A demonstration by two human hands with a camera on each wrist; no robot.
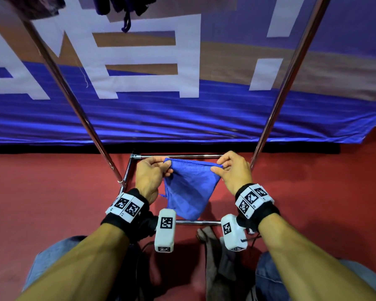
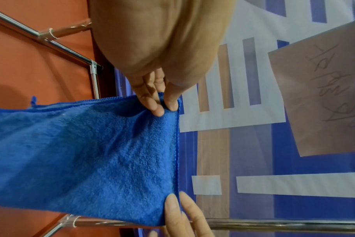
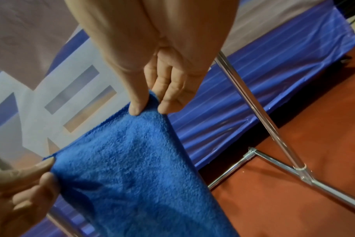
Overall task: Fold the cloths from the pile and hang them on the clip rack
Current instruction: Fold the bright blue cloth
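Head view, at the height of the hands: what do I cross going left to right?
Left rack pole → left hand → blue cloth → right hand → right rack pole.

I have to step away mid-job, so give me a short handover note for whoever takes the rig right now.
Left hand: pinches the top left corner of the blue cloth.
Right hand: pinches the top right corner.
The cloth hangs stretched between both hands, above the rack's metal base frame and the red floor.
Dark items hang at the top of the head view; too cropped to tell what they are.
Done: one cloth picked up and spread.
Left: finish folding it and hang it on the clip rack. The pile is not clearly in view.
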